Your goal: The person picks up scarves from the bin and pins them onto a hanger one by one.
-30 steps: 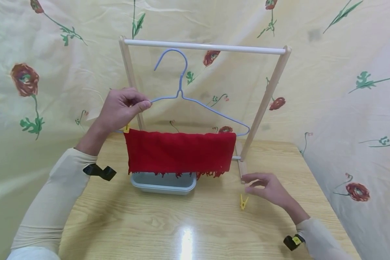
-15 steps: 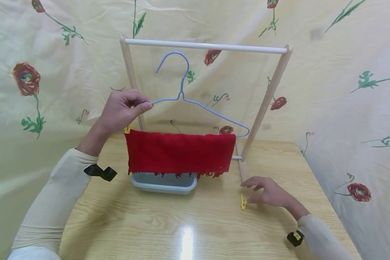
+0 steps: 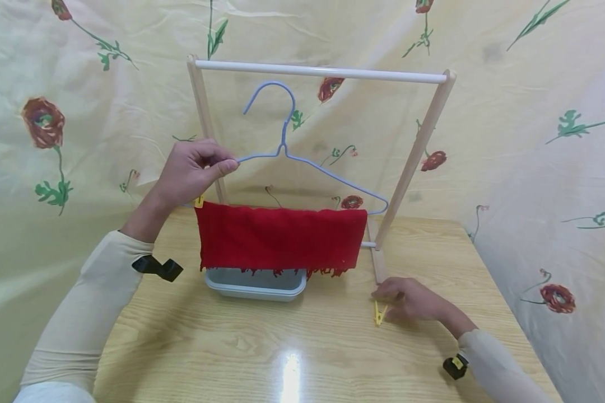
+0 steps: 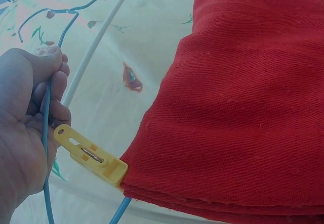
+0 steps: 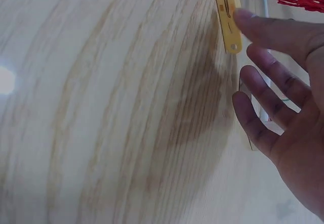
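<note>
My left hand (image 3: 194, 168) pinches the left shoulder of a blue wire hanger (image 3: 333, 174) between thumb and fingers, holding it up before the rack. A folded red fringed cloth (image 3: 282, 238) hangs over the hanger's lower bar. Its left top corner is clipped by a yellow clothespin (image 4: 93, 155). At the right, my right hand (image 3: 413, 302) is low over the table with its fingers loosely bent. In the right wrist view the thumb tip overlaps a second yellow clothespin (image 5: 227, 16), whose arms spread in a V. The index finger is hidden there.
Behind the hanger stands a wooden rack (image 3: 417, 154) with a white top rod (image 3: 322, 71). A pale blue-grey tray (image 3: 257, 292) sits partly beneath the cloth. The wooden table (image 3: 222, 347) reaches back to a flowered curtain (image 3: 514, 140).
My right hand has come down from above onto the loose clothespin, its fingers drawing in around it. The left hand and hanger have barely shifted.
</note>
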Action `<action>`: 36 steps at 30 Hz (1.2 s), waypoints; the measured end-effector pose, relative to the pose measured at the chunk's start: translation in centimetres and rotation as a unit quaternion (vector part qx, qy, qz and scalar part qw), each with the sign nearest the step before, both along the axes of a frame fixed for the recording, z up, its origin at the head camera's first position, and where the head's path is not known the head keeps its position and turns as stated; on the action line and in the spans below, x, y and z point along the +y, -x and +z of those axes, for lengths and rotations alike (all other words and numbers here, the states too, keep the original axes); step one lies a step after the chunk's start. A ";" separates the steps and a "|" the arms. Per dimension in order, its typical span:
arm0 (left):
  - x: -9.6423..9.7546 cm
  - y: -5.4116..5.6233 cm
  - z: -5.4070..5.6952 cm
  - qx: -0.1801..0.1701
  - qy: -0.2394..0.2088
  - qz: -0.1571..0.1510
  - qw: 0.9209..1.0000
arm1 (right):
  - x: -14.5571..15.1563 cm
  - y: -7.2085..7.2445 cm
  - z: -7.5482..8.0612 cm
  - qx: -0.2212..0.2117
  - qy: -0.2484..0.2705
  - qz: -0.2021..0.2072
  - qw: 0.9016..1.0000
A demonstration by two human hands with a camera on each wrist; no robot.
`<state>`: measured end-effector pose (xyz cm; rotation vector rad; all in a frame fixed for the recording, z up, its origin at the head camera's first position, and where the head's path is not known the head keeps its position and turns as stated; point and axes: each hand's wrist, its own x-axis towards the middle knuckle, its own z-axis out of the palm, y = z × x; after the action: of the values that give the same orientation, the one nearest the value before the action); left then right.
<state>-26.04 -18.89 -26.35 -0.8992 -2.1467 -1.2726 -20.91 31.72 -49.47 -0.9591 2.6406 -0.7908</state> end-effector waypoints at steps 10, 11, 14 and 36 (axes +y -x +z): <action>-0.2 -0.1 -0.1 -0.001 0.013 -0.007 1.000 | -0.3 0.2 -0.3 0.013 -0.020 0.039 0.999; -0.2 -0.1 -0.1 0.000 0.014 -0.007 1.000 | -0.3 0.2 -0.3 0.015 -0.021 0.044 0.999; -0.3 0.0 -0.2 0.001 0.012 -0.010 1.000 | -0.5 0.3 -0.3 0.020 -0.022 0.056 0.998; -0.5 0.0 0.0 0.002 0.005 -0.010 1.000 | 0.3 -0.5 1.8 0.041 0.037 -0.002 0.998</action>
<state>-26.07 -19.35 -26.35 -0.9284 -2.1482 -1.2698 -20.41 32.07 -47.64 -1.0276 2.7009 -0.8722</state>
